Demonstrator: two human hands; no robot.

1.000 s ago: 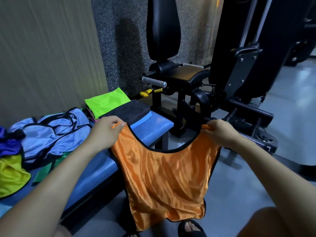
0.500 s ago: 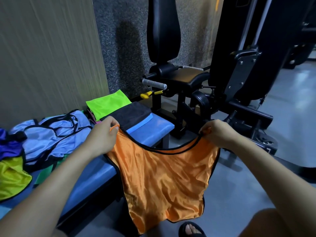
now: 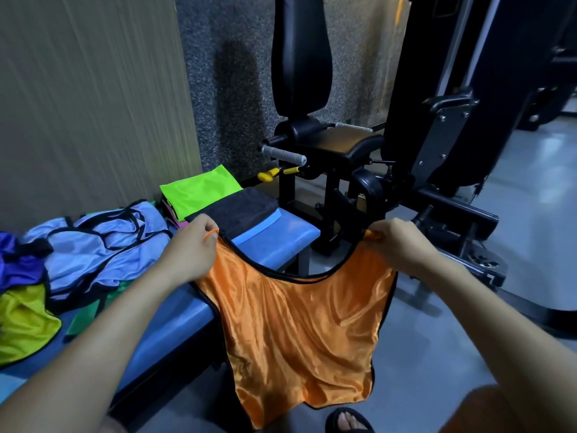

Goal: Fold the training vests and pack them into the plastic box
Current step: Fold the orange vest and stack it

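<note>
Since the earlier frame both hands have lifted slightly, and the orange vest (image 3: 299, 332) hangs a little flatter between them. The left hand (image 3: 190, 248) pinches one shoulder strap with curled fingers (image 3: 208, 235); the right hand (image 3: 402, 245) grips the other strap the same way. The vest hangs in front of the blue table (image 3: 274, 242), its lower edge near a sandalled foot (image 3: 348, 421). On the table lie a folded green vest (image 3: 199, 190), a folded black one (image 3: 240, 207), and a loose heap of light blue (image 3: 103, 245), purple (image 3: 18, 267) and yellow vests (image 3: 25, 323). A black gym machine (image 3: 343, 145) stands behind.
</note>
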